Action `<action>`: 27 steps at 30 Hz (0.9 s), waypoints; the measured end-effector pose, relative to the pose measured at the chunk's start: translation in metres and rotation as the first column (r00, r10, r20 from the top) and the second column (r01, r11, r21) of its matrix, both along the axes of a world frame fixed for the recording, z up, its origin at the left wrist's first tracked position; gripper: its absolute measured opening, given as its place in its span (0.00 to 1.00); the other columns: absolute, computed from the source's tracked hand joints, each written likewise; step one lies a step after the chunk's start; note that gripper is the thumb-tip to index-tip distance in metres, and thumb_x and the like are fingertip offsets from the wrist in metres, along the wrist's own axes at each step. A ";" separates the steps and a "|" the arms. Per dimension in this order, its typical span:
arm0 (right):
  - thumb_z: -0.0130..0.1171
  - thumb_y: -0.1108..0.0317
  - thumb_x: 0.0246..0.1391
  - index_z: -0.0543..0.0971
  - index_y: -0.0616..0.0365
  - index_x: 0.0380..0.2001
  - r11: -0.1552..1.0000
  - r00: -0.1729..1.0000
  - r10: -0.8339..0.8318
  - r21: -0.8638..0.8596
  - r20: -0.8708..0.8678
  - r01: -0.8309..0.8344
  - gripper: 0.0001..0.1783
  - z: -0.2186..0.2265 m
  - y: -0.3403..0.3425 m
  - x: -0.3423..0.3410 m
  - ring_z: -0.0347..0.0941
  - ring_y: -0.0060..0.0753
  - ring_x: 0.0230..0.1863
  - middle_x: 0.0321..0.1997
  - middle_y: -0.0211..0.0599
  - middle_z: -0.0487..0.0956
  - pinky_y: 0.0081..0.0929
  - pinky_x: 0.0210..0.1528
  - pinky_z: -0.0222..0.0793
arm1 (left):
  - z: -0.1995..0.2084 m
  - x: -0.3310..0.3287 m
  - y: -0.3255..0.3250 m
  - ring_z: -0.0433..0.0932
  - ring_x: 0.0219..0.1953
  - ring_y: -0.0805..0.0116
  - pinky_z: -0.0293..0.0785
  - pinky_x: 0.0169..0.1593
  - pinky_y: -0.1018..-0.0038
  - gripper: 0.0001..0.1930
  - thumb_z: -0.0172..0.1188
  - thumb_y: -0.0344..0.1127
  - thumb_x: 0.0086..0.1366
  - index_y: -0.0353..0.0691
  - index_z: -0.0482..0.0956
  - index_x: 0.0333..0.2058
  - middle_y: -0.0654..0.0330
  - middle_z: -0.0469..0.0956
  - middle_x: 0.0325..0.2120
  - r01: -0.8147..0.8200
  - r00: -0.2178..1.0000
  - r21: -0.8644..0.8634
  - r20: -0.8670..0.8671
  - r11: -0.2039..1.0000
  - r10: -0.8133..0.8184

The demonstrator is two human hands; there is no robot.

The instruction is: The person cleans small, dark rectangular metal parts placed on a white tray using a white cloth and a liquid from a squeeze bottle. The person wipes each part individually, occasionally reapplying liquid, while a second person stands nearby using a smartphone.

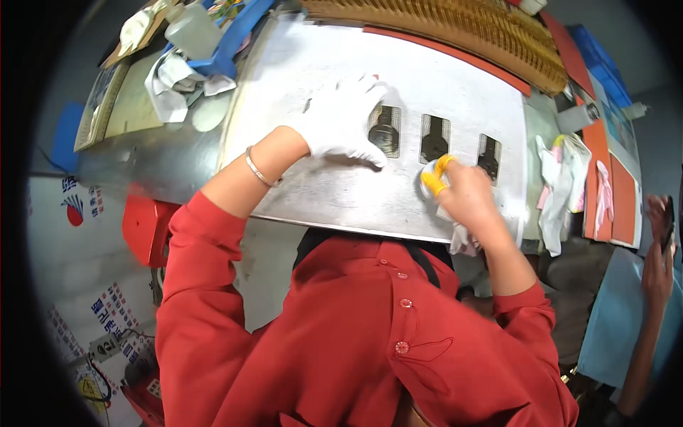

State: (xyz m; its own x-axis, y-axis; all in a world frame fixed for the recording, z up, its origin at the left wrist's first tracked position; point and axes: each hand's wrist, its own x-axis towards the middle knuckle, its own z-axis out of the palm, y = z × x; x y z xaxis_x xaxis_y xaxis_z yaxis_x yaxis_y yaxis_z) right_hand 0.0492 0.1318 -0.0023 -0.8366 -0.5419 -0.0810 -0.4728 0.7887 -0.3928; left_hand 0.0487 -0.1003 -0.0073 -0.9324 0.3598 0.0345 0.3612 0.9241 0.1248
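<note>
A broad whitish panel [313,206] lies in front of me, with three small rectangular mesh windows holding dark shapes. My left hand [345,121], in a white glove, is over the panel with its fingers spread, beside the left window [385,132]. Nothing shows in its grip. My right hand [466,192] is bare except for yellow finger covers, and its fingers close on a white cloth [430,179]. It is just below the middle window [435,139]; the right window [489,158] is beside it. More whitish cloth hangs below that hand.
A ridged brown rack [455,35] runs along the far side. At the far left stand a translucent bottle [193,31] and a blue bin [238,35] with crumpled white cloth [174,82]. Gloves [563,178] lie on the right. Another person's hand [658,263] shows at the right rim.
</note>
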 end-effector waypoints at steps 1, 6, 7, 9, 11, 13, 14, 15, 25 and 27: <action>0.56 0.58 0.45 0.74 0.64 0.25 0.999 1.000 -0.024 -0.035 -0.019 0.023 0.17 0.007 -0.005 -0.002 0.72 0.55 0.24 0.18 0.55 0.73 0.43 0.28 0.66 | 0.000 0.011 -0.006 0.47 0.61 0.51 0.43 0.61 0.57 0.50 0.61 0.65 0.36 0.37 0.60 0.54 0.46 0.54 0.56 -0.020 1.000 -0.021 -0.004 1.000 0.020; 0.56 0.59 0.45 0.73 0.67 0.31 0.999 0.999 0.016 -0.028 -0.029 -0.017 0.19 0.004 -0.061 -0.050 0.73 0.53 0.30 0.25 0.55 0.75 0.39 0.34 0.66 | -0.015 0.027 -0.019 0.48 0.61 0.50 0.41 0.61 0.53 0.46 0.59 0.65 0.40 0.35 0.64 0.51 0.48 0.57 0.55 -0.062 0.991 0.035 -0.120 0.997 0.066; 0.56 0.59 0.45 0.73 0.67 0.32 0.999 0.999 0.016 -0.027 -0.033 -0.017 0.19 -0.002 -0.070 -0.058 0.73 0.52 0.32 0.26 0.54 0.76 0.39 0.35 0.66 | -0.020 0.027 -0.018 0.48 0.61 0.50 0.40 0.61 0.53 0.45 0.59 0.65 0.40 0.35 0.65 0.51 0.48 0.57 0.55 -0.066 0.988 0.052 -0.138 0.996 0.073; 0.57 0.60 0.44 0.73 0.67 0.33 1.000 1.000 0.011 -0.002 -0.022 -0.011 0.19 -0.007 -0.087 -0.070 0.73 0.51 0.34 0.28 0.54 0.76 0.38 0.37 0.66 | -0.024 0.027 -0.017 0.48 0.61 0.49 0.40 0.60 0.52 0.44 0.59 0.64 0.41 0.35 0.65 0.50 0.48 0.57 0.55 -0.078 0.983 0.076 -0.159 0.994 0.089; 0.56 0.61 0.44 0.74 0.67 0.34 0.999 1.000 -0.001 0.044 0.008 0.001 0.19 -0.010 -0.100 -0.081 0.73 0.50 0.35 0.29 0.54 0.76 0.37 0.37 0.66 | -0.024 0.026 -0.016 0.48 0.60 0.48 0.40 0.60 0.52 0.43 0.59 0.64 0.41 0.35 0.66 0.50 0.48 0.57 0.55 -0.092 0.981 0.090 -0.164 0.992 0.106; 0.56 0.63 0.43 0.75 0.67 0.33 0.997 0.999 -0.033 0.072 0.042 0.030 0.18 -0.015 -0.109 -0.088 0.73 0.50 0.35 0.30 0.55 0.76 0.38 0.37 0.66 | -0.024 0.025 -0.016 0.48 0.60 0.48 0.40 0.60 0.52 0.43 0.61 0.61 0.40 0.35 0.66 0.50 0.48 0.56 0.55 -0.125 0.977 0.115 -0.158 0.986 0.142; 0.56 0.63 0.43 0.75 0.68 0.33 0.995 0.997 -0.046 0.086 0.062 0.041 0.17 -0.015 -0.111 -0.087 0.73 0.51 0.34 0.30 0.55 0.76 0.38 0.37 0.66 | -0.024 0.025 -0.015 0.48 0.60 0.49 0.40 0.60 0.52 0.43 0.61 0.61 0.40 0.36 0.66 0.50 0.48 0.56 0.55 -0.141 0.976 0.121 -0.152 0.983 0.158; 0.56 0.63 0.43 0.75 0.68 0.33 0.993 0.994 -0.061 0.106 0.087 0.052 0.17 -0.016 -0.112 -0.085 0.73 0.51 0.34 0.30 0.55 0.76 0.38 0.37 0.66 | -0.025 0.025 -0.014 0.48 0.60 0.49 0.40 0.60 0.52 0.43 0.62 0.60 0.40 0.36 0.65 0.50 0.48 0.56 0.55 -0.156 0.974 0.132 -0.141 0.979 0.174; 0.55 0.68 0.39 0.74 0.66 0.23 0.995 0.999 0.009 0.095 -0.038 -0.006 0.10 -0.028 -0.107 -0.059 0.73 0.52 0.27 0.23 0.55 0.75 0.41 0.31 0.68 | -0.027 0.017 -0.017 0.45 0.62 0.50 0.39 0.59 0.49 0.40 0.61 0.57 0.42 0.39 0.64 0.51 0.51 0.53 0.57 -0.107 0.989 0.132 -0.085 0.985 0.119; 0.55 0.68 0.38 0.74 0.67 0.21 0.997 0.998 0.019 0.079 -0.060 -0.014 0.10 -0.028 -0.104 -0.049 0.73 0.52 0.26 0.22 0.55 0.75 0.41 0.30 0.68 | -0.025 0.016 -0.017 0.45 0.62 0.50 0.40 0.59 0.48 0.39 0.60 0.56 0.43 0.39 0.64 0.51 0.52 0.53 0.57 -0.074 0.991 0.109 -0.103 0.991 0.085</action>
State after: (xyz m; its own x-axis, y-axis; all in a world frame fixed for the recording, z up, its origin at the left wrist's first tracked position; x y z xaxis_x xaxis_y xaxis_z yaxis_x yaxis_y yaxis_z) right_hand -0.0002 0.0281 -0.0307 -0.8324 -0.5493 -0.0735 -0.5067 0.8081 -0.3002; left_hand 0.0651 -0.1169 -0.0318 -0.9467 0.2741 0.1692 0.3039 0.9341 0.1875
